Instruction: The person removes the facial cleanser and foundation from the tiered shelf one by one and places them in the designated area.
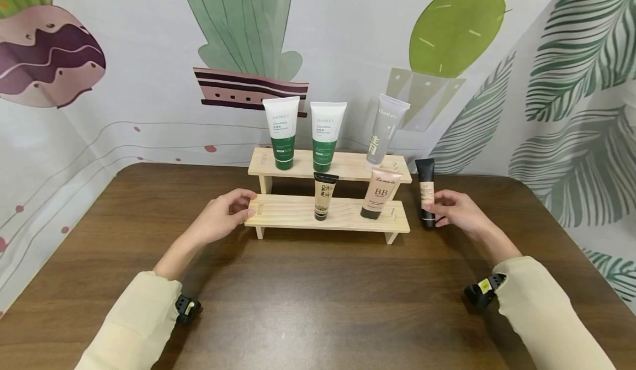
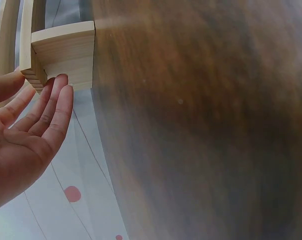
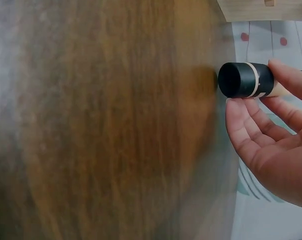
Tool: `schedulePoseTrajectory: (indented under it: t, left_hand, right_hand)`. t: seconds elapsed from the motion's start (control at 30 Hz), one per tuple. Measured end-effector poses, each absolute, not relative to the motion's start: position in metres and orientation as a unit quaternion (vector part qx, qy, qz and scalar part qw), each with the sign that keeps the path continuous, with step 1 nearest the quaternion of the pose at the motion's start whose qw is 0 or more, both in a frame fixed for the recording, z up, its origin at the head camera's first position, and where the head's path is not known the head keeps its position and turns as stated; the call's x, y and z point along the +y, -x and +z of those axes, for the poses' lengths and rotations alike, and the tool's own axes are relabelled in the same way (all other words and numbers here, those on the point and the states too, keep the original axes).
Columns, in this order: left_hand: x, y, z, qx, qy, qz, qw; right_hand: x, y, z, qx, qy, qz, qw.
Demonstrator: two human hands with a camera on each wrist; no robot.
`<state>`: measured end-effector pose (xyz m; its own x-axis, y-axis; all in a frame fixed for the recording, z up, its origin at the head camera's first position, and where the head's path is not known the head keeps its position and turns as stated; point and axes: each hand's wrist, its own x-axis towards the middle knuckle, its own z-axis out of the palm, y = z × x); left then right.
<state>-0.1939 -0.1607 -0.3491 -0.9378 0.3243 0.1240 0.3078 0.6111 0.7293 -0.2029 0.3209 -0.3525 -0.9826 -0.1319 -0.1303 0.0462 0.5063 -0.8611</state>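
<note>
My left hand point(image 1: 221, 215) is at the left end of a light wooden two-step display stand point(image 1: 288, 210), thumb and index finger pinching the lower plank's end. In the left wrist view the other fingers of that hand point(image 2: 36, 125) extend loosely beside the stand's leg point(image 2: 71, 60). Right of the stand, my right hand point(image 1: 459, 210) pinches a slim black-and-beige cosmetic tube point(image 1: 426, 193), cap down. The right wrist view shows the tube's black cap point(image 3: 236, 80) between thumb and fingers. On the lower step stand a small beige tube with black ends point(image 1: 323, 199) and a pink BB cream tube point(image 1: 381, 193).
Two white-and-green tubes, one at left point(image 1: 282, 132) and one mid-step point(image 1: 325, 138), stand on the upper step with a grey tube point(image 1: 385, 132). The brown wooden table point(image 1: 298, 304) meets a cactus-print cloth point(image 1: 348, 38) behind the stand.
</note>
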Motion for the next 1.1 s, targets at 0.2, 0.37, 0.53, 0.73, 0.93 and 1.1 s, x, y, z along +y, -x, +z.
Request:
schedulePoseTrajectory:
  t: [0.2, 0.37, 0.53, 0.73, 0.93, 1.1]
  left_hand:
    - [-0.161, 0.194, -0.348, 0.898, -0.175, 0.404, 0.012]
    - [-0.161, 0.194, -0.348, 0.897, -0.174, 0.406, 0.013]
    - [-0.161, 0.193, -0.349, 0.896, -0.173, 0.408, 0.015]
    - [-0.161, 0.192, -0.348, 0.896, -0.170, 0.409, 0.017]
    - [-0.161, 0.193, -0.348, 0.895, -0.170, 0.413, 0.018]
    - [-0.161, 0.194, -0.349, 0.895, -0.170, 0.412, 0.019]
  right_hand:
    - [0.319, 0.207, -0.354, 0.868, 0.007, -0.490, 0.082]
    - [0.317, 0.208, -0.356, 0.863, 0.001, -0.500, 0.069]
    - [0.320, 0.207, -0.360, 0.852, 0.009, -0.521, 0.052]
    - [0.321, 0.209, -0.365, 0.866, -0.005, -0.497, 0.048]
    - [0.318, 0.209, -0.366, 0.890, -0.003, -0.455, 0.043]
    - [0.316, 0.209, -0.366, 0.900, -0.006, -0.434, 0.039]
